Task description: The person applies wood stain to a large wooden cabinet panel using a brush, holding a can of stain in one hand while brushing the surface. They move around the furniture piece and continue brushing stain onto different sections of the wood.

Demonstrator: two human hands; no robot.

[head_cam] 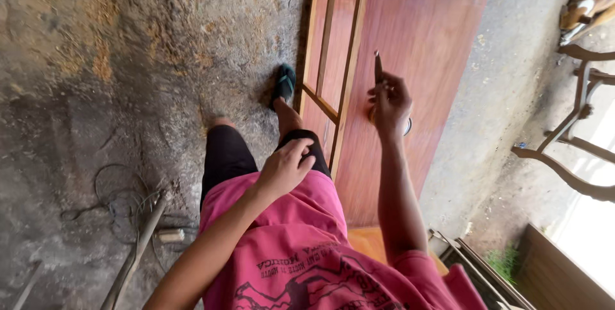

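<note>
My right hand [388,100] is raised in front of a reddish wooden cabinet [410,60] and pinches a thin dark pencil-like stick [377,65] that points upward. My left hand [286,168] rests curled against my thigh at the hem of my pink shirt [288,246], with nothing in it. My black shorts [224,153] and a foot in a dark sandal [284,84] show below; the sandal stands beside the cabinet's open framed side [327,47].
The rough concrete floor [128,60] carries a coil of wire [118,204] and a metal pipe [138,252] at the left. Wooden chair frames [576,124] stand at the right. A wooden board [564,278] lies at the lower right.
</note>
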